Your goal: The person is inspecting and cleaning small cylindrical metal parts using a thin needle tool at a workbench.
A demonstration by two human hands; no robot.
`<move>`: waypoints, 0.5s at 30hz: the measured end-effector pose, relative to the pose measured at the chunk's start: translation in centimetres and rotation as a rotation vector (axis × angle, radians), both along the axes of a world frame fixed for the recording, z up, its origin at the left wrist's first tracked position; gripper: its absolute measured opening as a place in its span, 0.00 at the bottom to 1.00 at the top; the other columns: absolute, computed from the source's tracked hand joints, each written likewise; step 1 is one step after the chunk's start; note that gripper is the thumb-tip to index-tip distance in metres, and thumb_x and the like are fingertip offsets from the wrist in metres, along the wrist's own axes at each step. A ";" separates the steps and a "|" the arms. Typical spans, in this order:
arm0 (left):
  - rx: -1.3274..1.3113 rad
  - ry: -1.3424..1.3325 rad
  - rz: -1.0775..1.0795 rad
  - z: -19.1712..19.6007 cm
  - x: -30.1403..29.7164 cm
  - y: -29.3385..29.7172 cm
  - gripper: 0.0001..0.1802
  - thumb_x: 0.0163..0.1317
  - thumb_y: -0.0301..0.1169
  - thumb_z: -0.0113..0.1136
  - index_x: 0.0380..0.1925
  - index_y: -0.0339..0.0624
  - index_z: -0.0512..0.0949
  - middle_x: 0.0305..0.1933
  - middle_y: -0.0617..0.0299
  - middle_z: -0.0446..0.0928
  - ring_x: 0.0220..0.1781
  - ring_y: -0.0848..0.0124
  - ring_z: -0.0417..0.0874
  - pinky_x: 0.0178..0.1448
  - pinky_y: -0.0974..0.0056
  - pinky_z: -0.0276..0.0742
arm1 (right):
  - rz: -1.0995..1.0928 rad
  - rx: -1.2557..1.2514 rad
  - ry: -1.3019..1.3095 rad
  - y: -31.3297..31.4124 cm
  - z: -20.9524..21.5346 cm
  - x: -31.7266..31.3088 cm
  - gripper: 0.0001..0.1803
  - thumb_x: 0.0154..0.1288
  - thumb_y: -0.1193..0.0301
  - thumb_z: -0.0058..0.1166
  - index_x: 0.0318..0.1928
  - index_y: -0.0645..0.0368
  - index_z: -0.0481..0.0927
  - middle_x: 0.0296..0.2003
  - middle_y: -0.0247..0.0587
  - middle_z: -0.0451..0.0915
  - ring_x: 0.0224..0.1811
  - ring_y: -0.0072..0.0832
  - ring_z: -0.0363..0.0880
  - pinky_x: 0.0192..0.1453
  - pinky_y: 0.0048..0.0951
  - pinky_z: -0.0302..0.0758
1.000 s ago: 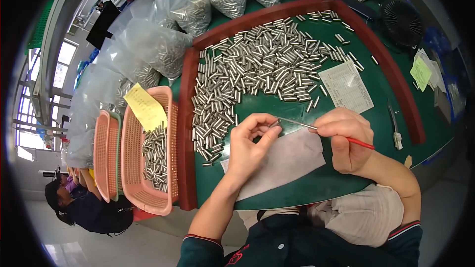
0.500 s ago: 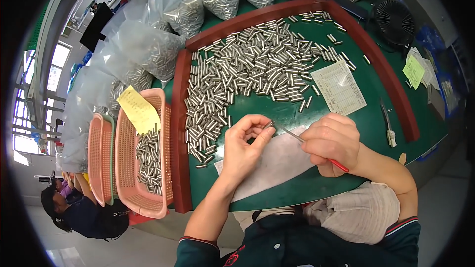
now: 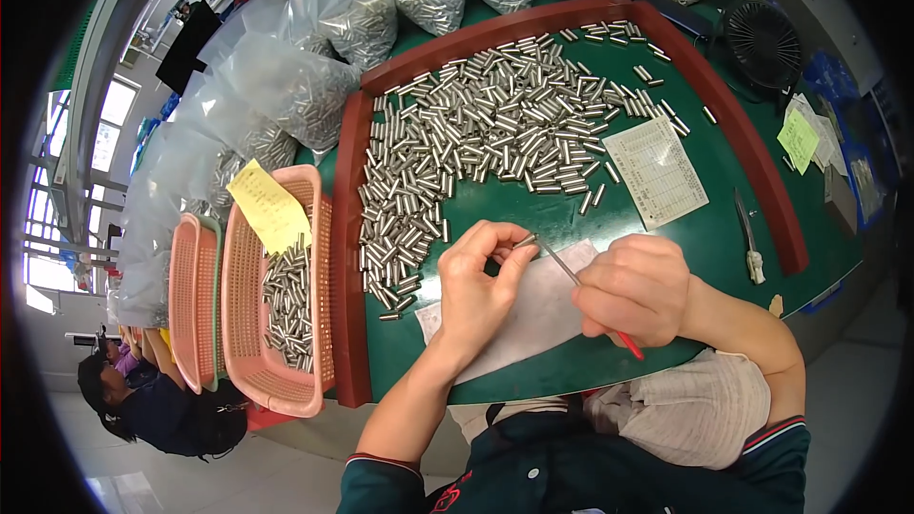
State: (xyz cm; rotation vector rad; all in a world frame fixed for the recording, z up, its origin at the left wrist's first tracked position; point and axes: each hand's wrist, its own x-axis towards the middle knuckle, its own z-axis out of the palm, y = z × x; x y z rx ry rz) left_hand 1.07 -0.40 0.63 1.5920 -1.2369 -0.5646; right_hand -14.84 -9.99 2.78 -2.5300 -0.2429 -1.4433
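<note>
My left hand (image 3: 476, 295) pinches a small silvery metal cylinder (image 3: 526, 241) between thumb and fingertips. My right hand (image 3: 633, 290) is closed round a slim metal tool with a red handle (image 3: 629, 345). Its thin shaft (image 3: 560, 262) slants up to the left, and the tip is at or very near the cylinder's end; whether it enters, I cannot tell. Both hands are above a whitish cloth or sheet (image 3: 533, 309) on the green tabletop (image 3: 505, 214). Beyond them lies a wide heap of similar metal cylinders (image 3: 495, 114).
A dark red raised border (image 3: 351, 257) encloses the heap. To its left, a pink basket (image 3: 243, 324) holds cylinders and a yellow note. Filled plastic bags (image 3: 357, 24) line the far side. At right are a printed card (image 3: 657, 171), tweezers (image 3: 745, 228) and a black fan (image 3: 759, 43).
The tool has turned steeper, its red handle swinging left and down and its tip slightly right. My left hand has shifted a little to the right with the cylinder.
</note>
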 end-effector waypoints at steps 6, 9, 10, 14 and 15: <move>0.029 -0.053 0.096 0.1 0.4 0.2 0.06 0.49 0.20 0.62 0.28 0.32 0.77 0.25 0.59 0.77 0.25 0.75 0.76 0.32 0.72 0.73 | 0.111 -0.089 -0.055 0.4 1.8 -0.4 0.12 0.59 0.63 0.54 0.28 0.60 0.73 0.21 0.34 0.71 0.19 0.24 0.69 0.19 0.21 0.64; 0.034 0.489 0.045 -0.3 1.2 0.0 0.07 0.56 0.21 0.58 0.35 0.31 0.77 0.31 0.62 0.78 0.32 0.77 0.78 0.39 0.73 0.75 | 0.093 -0.050 -0.087 0.4 1.9 -0.7 0.14 0.62 0.62 0.51 0.29 0.61 0.74 0.22 0.35 0.73 0.20 0.24 0.71 0.20 0.21 0.66; 0.032 0.485 0.046 -0.2 1.3 0.1 0.07 0.56 0.21 0.58 0.35 0.31 0.77 0.31 0.62 0.78 0.32 0.77 0.78 0.39 0.73 0.75 | 0.066 -0.010 -0.060 0.2 1.6 -0.8 0.14 0.62 0.62 0.51 0.30 0.61 0.74 0.22 0.35 0.73 0.20 0.25 0.72 0.20 0.22 0.66; 0.017 0.607 -0.073 -0.2 1.3 0.0 0.10 0.62 0.25 0.53 0.42 0.32 0.75 0.36 0.57 0.78 0.36 0.75 0.77 0.44 0.71 0.74 | 0.002 0.038 -0.046 0.1 1.2 -0.5 0.14 0.62 0.61 0.51 0.31 0.60 0.74 0.23 0.35 0.74 0.21 0.25 0.73 0.20 0.22 0.66; 0.051 0.640 -0.104 -0.2 1.3 0.0 0.10 0.63 0.26 0.51 0.42 0.32 0.75 0.35 0.58 0.77 0.35 0.75 0.77 0.44 0.71 0.74 | -0.008 0.048 -0.063 0.1 1.2 -0.4 0.13 0.61 0.61 0.51 0.32 0.60 0.74 0.24 0.35 0.74 0.21 0.25 0.73 0.20 0.22 0.66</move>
